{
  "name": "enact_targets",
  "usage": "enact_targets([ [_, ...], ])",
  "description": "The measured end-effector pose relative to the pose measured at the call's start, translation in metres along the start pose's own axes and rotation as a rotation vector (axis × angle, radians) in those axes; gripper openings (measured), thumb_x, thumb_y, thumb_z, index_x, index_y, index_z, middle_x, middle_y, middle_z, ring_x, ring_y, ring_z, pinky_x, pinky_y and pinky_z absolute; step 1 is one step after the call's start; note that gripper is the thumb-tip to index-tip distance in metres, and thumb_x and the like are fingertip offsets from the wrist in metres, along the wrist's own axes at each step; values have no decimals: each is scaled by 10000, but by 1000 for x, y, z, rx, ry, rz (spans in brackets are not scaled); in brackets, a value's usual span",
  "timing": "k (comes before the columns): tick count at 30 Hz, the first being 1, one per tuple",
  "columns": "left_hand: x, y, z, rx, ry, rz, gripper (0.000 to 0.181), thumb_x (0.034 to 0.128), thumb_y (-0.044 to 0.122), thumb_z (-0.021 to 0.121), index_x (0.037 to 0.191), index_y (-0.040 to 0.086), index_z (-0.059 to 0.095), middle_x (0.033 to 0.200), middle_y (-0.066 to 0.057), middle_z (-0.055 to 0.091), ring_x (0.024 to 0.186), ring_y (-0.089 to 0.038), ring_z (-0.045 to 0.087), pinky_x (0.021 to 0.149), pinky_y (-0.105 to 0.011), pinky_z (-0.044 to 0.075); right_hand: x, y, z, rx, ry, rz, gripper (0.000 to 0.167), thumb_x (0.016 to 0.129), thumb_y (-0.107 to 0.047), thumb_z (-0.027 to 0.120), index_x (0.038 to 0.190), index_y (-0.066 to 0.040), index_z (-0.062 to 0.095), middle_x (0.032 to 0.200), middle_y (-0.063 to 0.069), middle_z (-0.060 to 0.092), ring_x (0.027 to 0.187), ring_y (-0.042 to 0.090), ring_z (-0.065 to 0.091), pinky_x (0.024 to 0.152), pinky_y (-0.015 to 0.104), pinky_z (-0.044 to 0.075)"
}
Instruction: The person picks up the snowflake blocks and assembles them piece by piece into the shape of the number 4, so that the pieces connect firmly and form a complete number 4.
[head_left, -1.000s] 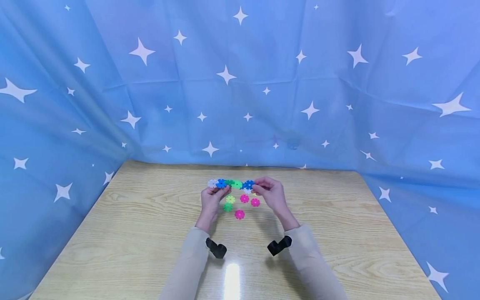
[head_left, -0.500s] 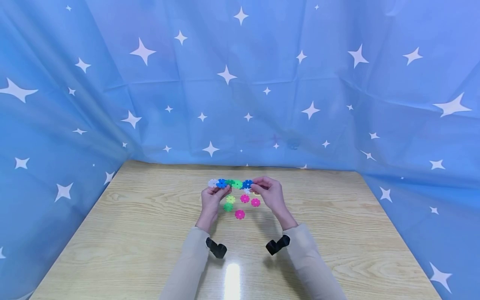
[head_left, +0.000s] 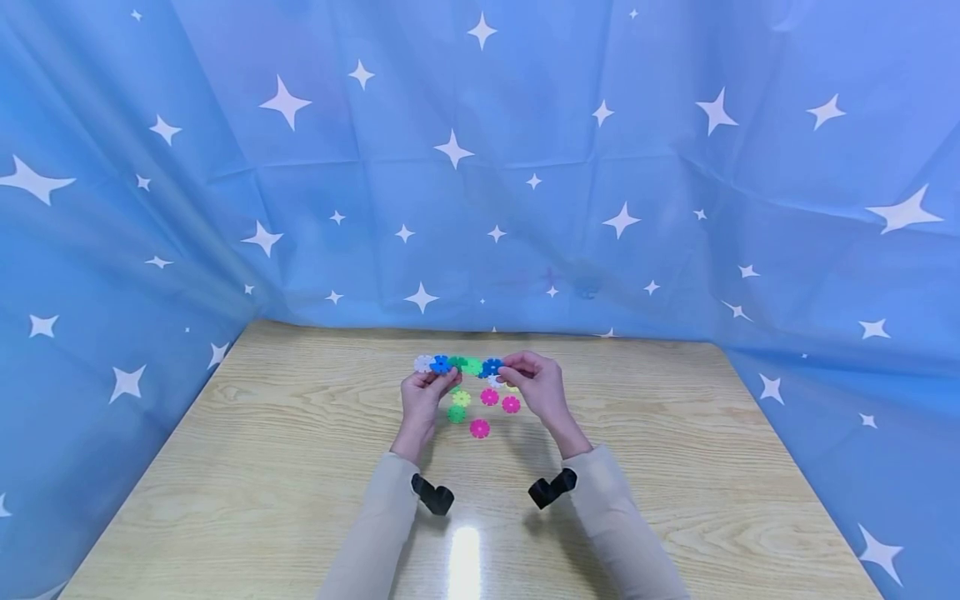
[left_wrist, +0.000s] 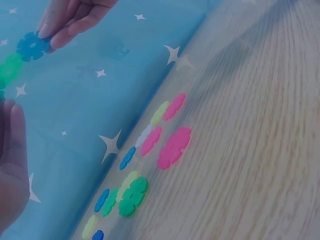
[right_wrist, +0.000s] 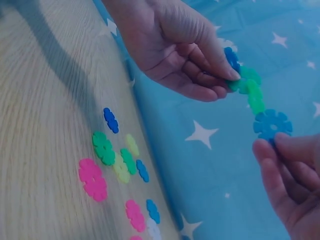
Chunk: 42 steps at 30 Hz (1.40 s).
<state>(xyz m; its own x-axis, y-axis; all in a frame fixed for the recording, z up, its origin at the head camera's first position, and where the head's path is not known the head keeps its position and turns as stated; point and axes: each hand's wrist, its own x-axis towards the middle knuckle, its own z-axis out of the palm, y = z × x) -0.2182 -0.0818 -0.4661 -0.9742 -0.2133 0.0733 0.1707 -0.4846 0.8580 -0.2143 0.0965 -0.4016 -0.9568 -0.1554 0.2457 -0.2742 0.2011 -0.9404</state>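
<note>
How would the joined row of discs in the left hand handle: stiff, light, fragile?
The row of discs is probably stiff: its white disc juts past the left hand without visible sag. It looks thin, so likely light. It might twist apart, since only rims appear overlapped.

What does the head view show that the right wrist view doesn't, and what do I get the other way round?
Only the head view shows both beige sleeves and the bright glare strip on the near tabletop.

Only the right wrist view shows the loose dark blue disc lying beside a loose green disc.

Both show the left hand holding a row of discs, the right hand pinching a blue disc, and loose pink discs.
</note>
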Motion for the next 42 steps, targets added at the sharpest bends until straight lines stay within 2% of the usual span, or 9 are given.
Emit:
enact_targets([
  [6,-1,1,-1,-14,5,-9,321,839,-108,617,568,55,557,651,-27,655,689,-142,693,788,-319,568,-1,-5,1,-6,7,5,123,857,42,636,938,134,642,836,281,662,788,428,649,769,561,524],
  [15,0,0,-1,-10,6,-10,288,828,-116,625,603,64,622,654,-29,666,706,-175,699,780,-317,570,0,-1,3,7,5,-2,115,855,45,637,929,133,644,826,273,665,773,410,658,733,506,553],
  [21,0,-2,-1,-4,-12,-10,253,834,-94,634,677,98,686,693,-19,684,707,-157,696,774,-310,571,7,21,4,21,20,-1,108,853,-20,669,907,73,671,791,182,688,701,204,682,684,318,585],
  [23,-1,-3,-1,-8,-13,-3,253,838,-91,632,700,111,697,704,-17,687,712,-155,696,768,-303,573,7,23,5,20,24,-2,100,849,-23,674,897,65,675,779,169,688,688,185,678,673,284,582],
  [28,-4,-2,1,-13,-15,4,271,842,-103,614,709,119,696,700,-9,687,692,-134,691,757,-293,575,1,2,6,-17,28,-49,79,846,46,649,881,116,657,768,235,666,707,345,667,681,383,586],
  [31,-4,-2,1,-12,-14,11,276,841,-103,612,708,123,698,694,-5,688,680,-125,689,749,-286,575,-1,-5,7,-41,29,-64,78,847,61,639,882,129,652,767,253,660,709,372,663,674,387,586],
  [37,-6,-3,1,-5,-13,13,243,851,-74,624,711,112,695,690,-9,687,683,-137,692,749,-282,576,-3,-6,10,-41,16,-92,83,850,60,635,883,135,647,782,274,659,723,409,659,653,312,588],
  [42,-6,-2,1,-47,-26,9,234,852,-69,624,722,112,696,714,-11,687,695,-130,688,766,-290,573,-2,-3,11,-10,25,-95,77,850,58,637,878,128,647,780,264,662,734,422,652,655,257,581],
])
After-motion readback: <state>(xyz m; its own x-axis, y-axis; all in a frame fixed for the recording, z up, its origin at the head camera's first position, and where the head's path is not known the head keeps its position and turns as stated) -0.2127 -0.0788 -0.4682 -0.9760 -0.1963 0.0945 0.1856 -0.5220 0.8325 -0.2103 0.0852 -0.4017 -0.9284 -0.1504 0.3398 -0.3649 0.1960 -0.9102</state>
